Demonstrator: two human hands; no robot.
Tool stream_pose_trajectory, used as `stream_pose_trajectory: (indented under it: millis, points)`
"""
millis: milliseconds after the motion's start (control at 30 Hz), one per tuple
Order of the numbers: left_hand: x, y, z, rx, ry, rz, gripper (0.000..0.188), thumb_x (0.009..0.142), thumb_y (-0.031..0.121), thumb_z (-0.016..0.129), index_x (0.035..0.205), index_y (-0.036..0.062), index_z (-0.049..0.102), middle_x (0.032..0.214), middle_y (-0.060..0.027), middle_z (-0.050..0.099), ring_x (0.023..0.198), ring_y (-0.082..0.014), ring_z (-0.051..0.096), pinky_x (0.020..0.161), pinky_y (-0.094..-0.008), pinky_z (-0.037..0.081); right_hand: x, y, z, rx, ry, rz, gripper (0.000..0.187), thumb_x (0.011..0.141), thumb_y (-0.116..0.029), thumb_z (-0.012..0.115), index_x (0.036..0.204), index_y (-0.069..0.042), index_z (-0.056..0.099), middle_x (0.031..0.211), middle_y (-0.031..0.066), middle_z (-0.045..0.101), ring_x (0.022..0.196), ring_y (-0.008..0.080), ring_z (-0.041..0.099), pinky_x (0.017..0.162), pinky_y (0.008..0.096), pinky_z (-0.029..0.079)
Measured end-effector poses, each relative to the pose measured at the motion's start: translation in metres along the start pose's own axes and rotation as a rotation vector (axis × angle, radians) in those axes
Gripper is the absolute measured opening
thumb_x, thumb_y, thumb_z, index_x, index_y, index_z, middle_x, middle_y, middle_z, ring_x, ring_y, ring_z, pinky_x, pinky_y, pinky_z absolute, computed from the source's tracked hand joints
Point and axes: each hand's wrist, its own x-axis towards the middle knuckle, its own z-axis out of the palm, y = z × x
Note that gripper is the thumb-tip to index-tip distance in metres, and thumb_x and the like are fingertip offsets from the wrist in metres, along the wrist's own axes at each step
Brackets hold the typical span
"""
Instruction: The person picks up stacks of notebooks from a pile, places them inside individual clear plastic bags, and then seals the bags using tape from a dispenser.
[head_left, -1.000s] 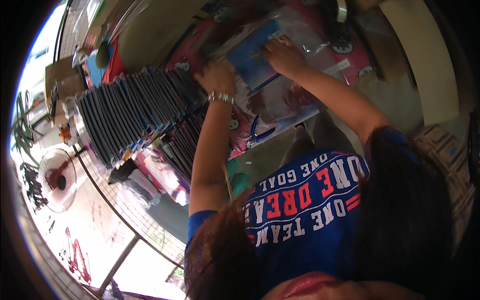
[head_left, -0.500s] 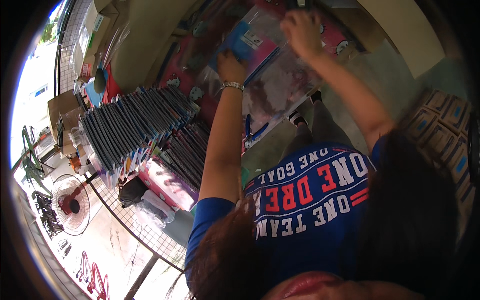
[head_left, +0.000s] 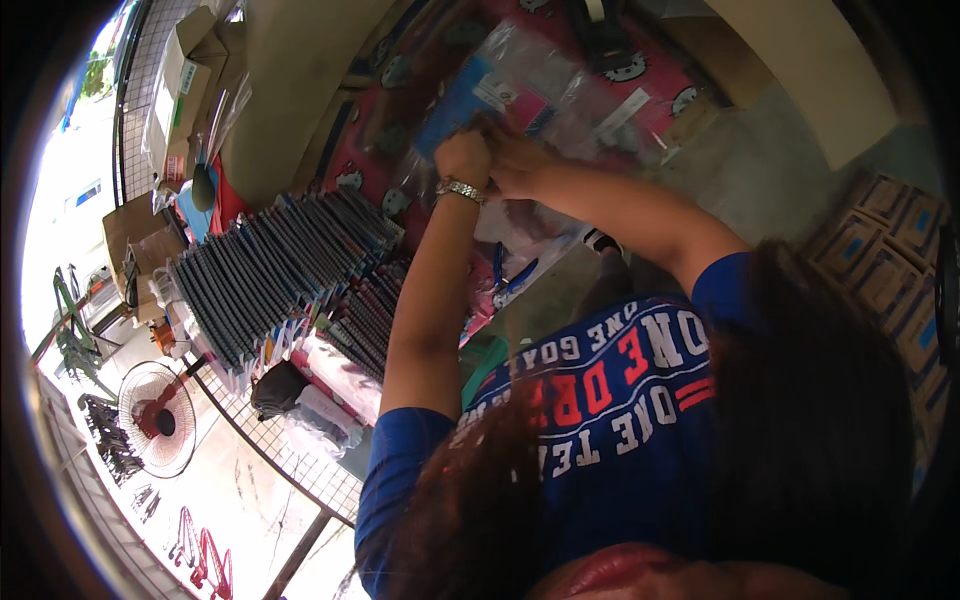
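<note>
Hands: the left hand (head_left: 463, 155) and the right hand (head_left: 517, 165) are close together and look like they touch. The fingers are bent, dark and blurry, so I cannot tell what they pinch.
Blue book (head_left: 450, 112): it lies on the pink counter (head_left: 655, 85), right at the left hand and past it. The hands cover its near end. It has a white tag (head_left: 497, 93).
Clear bag (head_left: 572, 95): thin and shiny, it lies to the right of the book, past the right hand. I cannot tell if the book is inside.
Pliers (head_left: 515, 270): they have blue handles, spread apart. They lie nearer the body than the hands, well apart from the book.
Books (head_left: 285, 270): a long row with black ring backs, packed tight, left of the left arm. A short row (head_left: 365, 325) is beside it, nearer the arm.
Black thing (head_left: 605, 40): it is on the far side of the counter, past the bag.
Boxes (head_left: 870, 240): brown ones, far off to the right.
Fan (head_left: 160, 420): round, far off to the left, past the books.
</note>
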Motion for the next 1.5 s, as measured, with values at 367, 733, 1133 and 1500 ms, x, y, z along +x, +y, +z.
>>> stream_pose_trajectory:
  millis: [367,733,1133,1500]
  points:
    - [0.002,0.019,0.013,0.087,-0.007,-0.116,0.033,0.086,0.027,0.050,0.089,0.0014,0.071,0.085,-0.0176,0.070,0.075,-0.0308,0.069,0.072,-0.0416,0.054,-0.053,0.191,-0.056,0.852,0.513,1.020,0.025,0.083,-0.026,0.070,0.094,-0.004,0.069,0.094,0.0086,0.067,0.082,0.0234,0.062,0.071,0.0343,0.049]
    - [-0.017,0.026,0.018,0.201,-0.118,-0.083,0.095,0.075,0.053,0.067,0.135,-0.0128,0.032,0.140,-0.0293,0.038,0.125,-0.0312,0.047,0.104,-0.0495,0.035,-0.124,0.163,0.009,2.225,0.245,0.939,0.007,0.091,-0.011,0.058,0.096,-0.007,0.057,0.082,0.0001,0.056,0.065,0.0070,0.050,0.059,0.0214,0.041]
    - [-0.036,0.016,0.060,-0.343,0.280,-0.096,0.084,0.067,0.036,0.077,0.135,0.0000,0.042,0.138,-0.0226,0.044,0.128,-0.0348,0.044,0.107,-0.0412,0.036,0.119,0.087,-0.045,0.062,-0.705,-0.270,0.027,0.076,-0.030,0.070,0.088,-0.005,0.071,0.087,0.0113,0.069,0.084,0.0254,0.064,0.073,0.0382,0.050]
    - [-0.046,0.014,0.052,-0.312,0.343,-0.013,0.071,0.074,0.033,0.071,0.132,0.0014,0.044,0.136,-0.0252,0.044,0.124,-0.0385,0.045,0.107,-0.0452,0.034,0.103,0.071,-0.057,-0.003,-0.526,-0.004,0.036,0.068,-0.033,0.076,0.092,-0.006,0.071,0.093,0.0148,0.068,0.091,0.0310,0.065,0.080,0.0410,0.051]
